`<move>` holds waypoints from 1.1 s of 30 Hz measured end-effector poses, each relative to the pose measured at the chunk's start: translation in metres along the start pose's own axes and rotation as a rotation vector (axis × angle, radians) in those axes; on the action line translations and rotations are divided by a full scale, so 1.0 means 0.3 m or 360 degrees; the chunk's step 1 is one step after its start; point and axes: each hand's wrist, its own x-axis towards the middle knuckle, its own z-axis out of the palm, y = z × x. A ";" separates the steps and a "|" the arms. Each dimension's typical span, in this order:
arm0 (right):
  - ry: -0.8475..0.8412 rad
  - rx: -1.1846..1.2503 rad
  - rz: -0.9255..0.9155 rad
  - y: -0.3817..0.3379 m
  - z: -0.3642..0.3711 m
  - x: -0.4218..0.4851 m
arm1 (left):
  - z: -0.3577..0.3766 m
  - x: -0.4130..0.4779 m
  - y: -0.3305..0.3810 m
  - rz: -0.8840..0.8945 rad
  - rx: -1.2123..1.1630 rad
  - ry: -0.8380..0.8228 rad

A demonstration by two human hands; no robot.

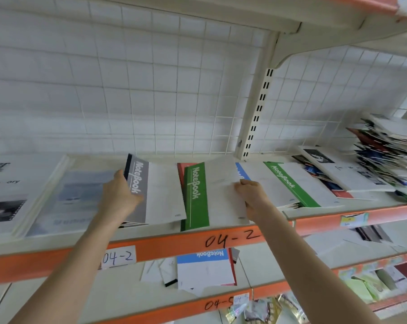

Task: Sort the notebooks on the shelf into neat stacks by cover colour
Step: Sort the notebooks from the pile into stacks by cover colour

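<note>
On the shelf [151,247] marked 04-2, my left hand [119,195] grips the left edge of a grey-spined notebook [160,190], tilted up on a stack with a dark-spined one beneath. To its right lies a green-spined notebook [196,197] over a red one [181,170]. My right hand [254,194] pinches the right edge of the green notebook's white cover beside a blue-spined notebook [242,173]. A second green-spined notebook [291,183] lies further right.
Pale photo-cover books [64,199] lie at the left. A messy heap of notebooks [385,155] fills the right end. On the lower shelf a blue-topped notebook [206,268] lies among loose papers. A slotted upright post [256,113] and wire grid stand behind.
</note>
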 end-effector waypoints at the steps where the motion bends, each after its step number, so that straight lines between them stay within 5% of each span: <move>1: 0.0013 -0.0001 -0.0008 0.001 -0.003 -0.005 | 0.006 -0.008 -0.009 0.0064 0.0290 -0.0003; 3: 0.0043 -0.0035 -0.0033 0.003 -0.010 -0.010 | 0.027 -0.040 -0.013 0.0165 0.0794 -0.0028; 5: 0.0083 -0.0064 -0.0052 0.005 -0.018 -0.006 | 0.054 -0.080 -0.012 0.0248 0.0916 -0.0126; 9: 0.0135 -0.0079 -0.0053 0.012 -0.042 0.003 | 0.099 -0.138 0.004 0.0410 0.0815 -0.0398; 18: 0.0219 -0.0038 -0.0036 0.015 -0.141 0.002 | 0.139 -0.113 0.072 0.0356 0.0827 -0.0409; 23: 0.0394 0.0019 -0.0061 0.006 -0.291 0.044 | 0.227 -0.116 0.192 0.0597 0.0744 -0.0317; 33: 0.0697 -0.0604 -0.0243 -0.072 -0.781 0.229 | 0.533 -0.138 0.539 0.0794 0.0678 -0.0307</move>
